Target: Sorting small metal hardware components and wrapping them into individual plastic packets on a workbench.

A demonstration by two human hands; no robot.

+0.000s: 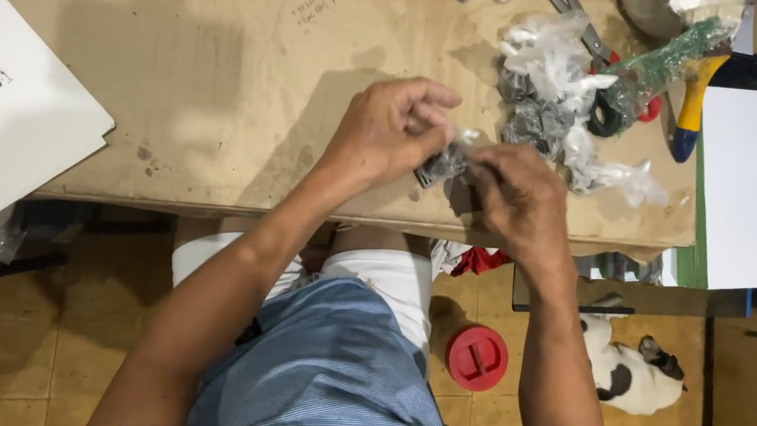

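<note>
You're mid-unpack: your left hand (390,129) and right hand (520,197) meet over the table's (219,66) near edge, both sets of fingertips pinched on a small dark part in a clear plastic bag (448,161) (too small to ID). Step in hand looks like working the bag open. Next, I'd judge, you need a firm left grip while the right peels the plastic. More bagged parts (548,98) and scissors (577,16) lie just beyond, w/in reach.
</note>
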